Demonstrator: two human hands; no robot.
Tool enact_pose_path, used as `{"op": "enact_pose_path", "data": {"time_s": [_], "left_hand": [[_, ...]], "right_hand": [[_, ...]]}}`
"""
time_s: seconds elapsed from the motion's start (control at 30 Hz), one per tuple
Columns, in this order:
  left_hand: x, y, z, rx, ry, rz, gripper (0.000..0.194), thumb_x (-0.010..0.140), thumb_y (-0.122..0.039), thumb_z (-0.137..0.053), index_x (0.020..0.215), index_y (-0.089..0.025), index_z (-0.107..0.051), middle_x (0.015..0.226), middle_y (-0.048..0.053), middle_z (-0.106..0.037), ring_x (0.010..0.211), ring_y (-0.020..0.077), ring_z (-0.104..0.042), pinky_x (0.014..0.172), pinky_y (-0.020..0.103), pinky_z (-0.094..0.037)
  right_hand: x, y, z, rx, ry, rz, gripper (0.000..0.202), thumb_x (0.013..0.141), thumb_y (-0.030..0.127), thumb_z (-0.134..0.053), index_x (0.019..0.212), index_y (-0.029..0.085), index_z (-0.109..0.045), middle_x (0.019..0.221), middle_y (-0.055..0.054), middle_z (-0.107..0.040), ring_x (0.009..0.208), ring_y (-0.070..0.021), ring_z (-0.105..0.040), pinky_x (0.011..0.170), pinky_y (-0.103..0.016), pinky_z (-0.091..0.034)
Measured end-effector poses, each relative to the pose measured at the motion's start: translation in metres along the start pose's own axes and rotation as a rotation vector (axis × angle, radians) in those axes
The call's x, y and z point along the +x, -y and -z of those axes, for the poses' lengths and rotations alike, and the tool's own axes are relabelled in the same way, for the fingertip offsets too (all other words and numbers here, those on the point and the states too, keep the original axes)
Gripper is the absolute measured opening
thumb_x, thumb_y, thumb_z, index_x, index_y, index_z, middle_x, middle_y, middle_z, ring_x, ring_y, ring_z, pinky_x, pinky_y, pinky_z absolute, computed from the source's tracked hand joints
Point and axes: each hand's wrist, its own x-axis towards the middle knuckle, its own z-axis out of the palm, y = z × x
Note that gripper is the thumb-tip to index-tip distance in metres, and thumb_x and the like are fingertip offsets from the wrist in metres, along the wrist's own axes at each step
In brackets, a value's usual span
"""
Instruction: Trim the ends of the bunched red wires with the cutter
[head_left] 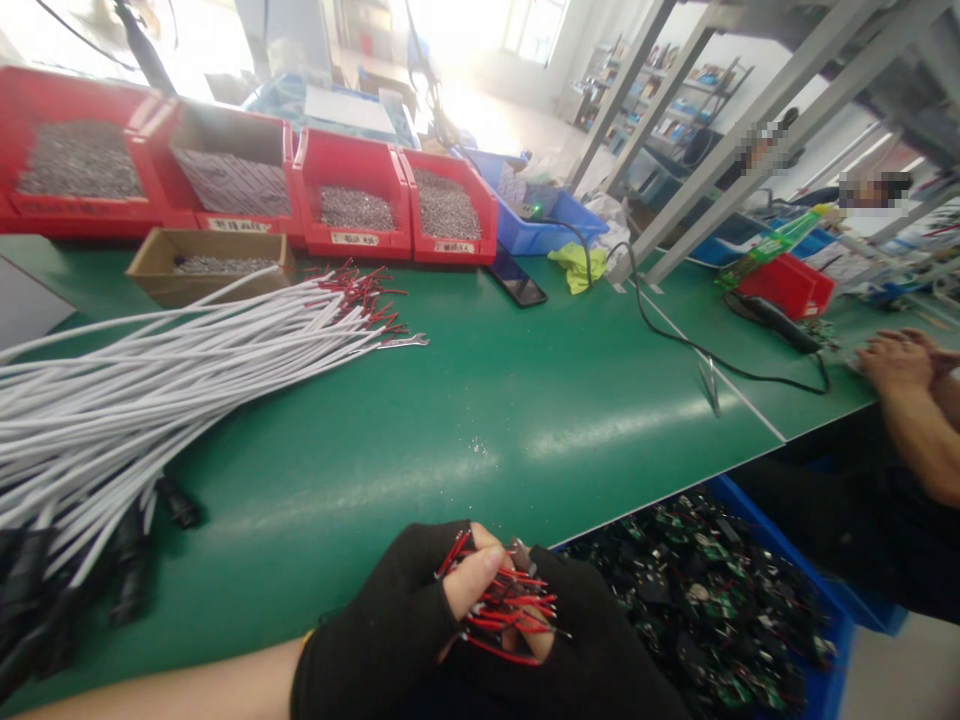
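step: both hands bunch a bundle of short red wires (504, 605) at the near table edge, just above the blue bin; looks like gathering/aligning the ends, judging by the fanned tips.
left hand (390, 630): black fingerless glove, clenched around the bundle, thumb pressed on top of the wires.
right hand (600, 650): black glove, closed under and behind the same bundle; fingers mostly hidden.
next move needs: firm pinch so loose ends don't splay, plus a free patch of green table (487, 420) ahead to set them down.
blue bin (757, 560): just right of the hands, below table edge, full of small green circuit boards.
white cables (150, 390): big sheaf on the left, red-tipped ends pointing to the red bins (360, 190); black connectors at the near end.
obstacles: black cord (675, 335) crosses the table's right part; co-worker's hands (900, 365) at far right, well apart.
also: phone (517, 280), cardboard box (210, 262).
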Motion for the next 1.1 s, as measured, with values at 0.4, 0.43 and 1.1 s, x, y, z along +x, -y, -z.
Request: {"op": "enact_pose_path", "data": {"time_s": [0.4, 0.43, 1.1], "left_hand": [[0.0, -0.001, 0.001, 0.018, 0.0, 0.015, 0.052, 0.09, -0.063, -0.047, 0.068, -0.017, -0.05, 0.058, -0.003, -0.042, 0.053, 0.012, -0.038, 0.051, 0.025, -0.031], [0.0, -0.001, 0.001, 0.017, 0.001, 0.012, 0.051, 0.09, -0.063, -0.047, 0.069, -0.017, -0.051, 0.057, -0.003, -0.042, 0.053, 0.0119, -0.037, 0.051, 0.025, -0.031], [-0.001, 0.009, 0.006, -0.158, -0.028, 0.037, 0.049, 0.088, -0.063, -0.064, 0.077, -0.015, -0.065, 0.069, 0.005, -0.061, 0.066, 0.0188, -0.056, 0.061, 0.026, -0.046]], "right_hand": [[0.001, -0.001, 0.0, 0.012, -0.012, -0.015, 0.036, 0.1, 0.045, -0.045, 0.1, 0.016, -0.066, 0.107, -0.005, -0.066, 0.091, -0.0109, -0.063, 0.081, -0.024, -0.055], [0.001, -0.001, 0.0, 0.014, -0.013, -0.017, 0.035, 0.1, 0.045, -0.047, 0.102, 0.015, -0.066, 0.107, -0.005, -0.066, 0.091, -0.011, -0.063, 0.081, -0.024, -0.056], [0.018, 0.004, 0.018, 0.134, -0.086, -0.049, 0.034, 0.098, 0.042, -0.053, 0.108, 0.011, -0.062, 0.095, -0.004, -0.064, 0.081, -0.0089, -0.062, 0.074, -0.023, -0.057]]}}
